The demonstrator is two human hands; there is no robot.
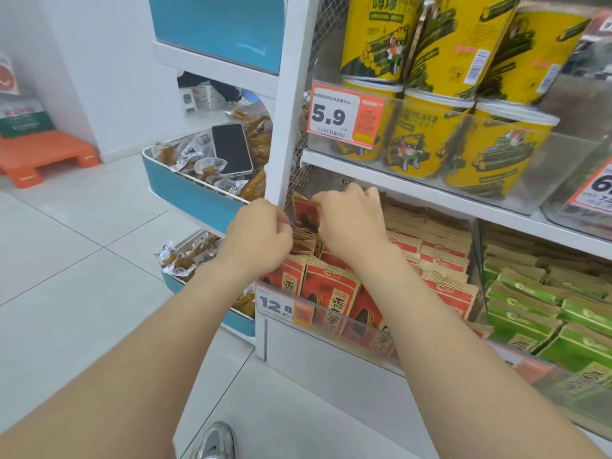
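Raised red packet: upright at the far left end of the lower shelf, just beside the white upright post, standing above the row of red packets in front of it. Right hand: fingers curled over the packet's top edge, pinching it. Left hand: fingers curled against the packet tops just left of it; whether they hold anything cannot be told, as the back of the hand hides them. Price tag 12.8: on the shelf's front rail. Green packets: next compartment to the right. Yellow tubs: shelf above, behind price tag 5.9. Phone: lying on wrapped snacks in the blue bin, left of the post.
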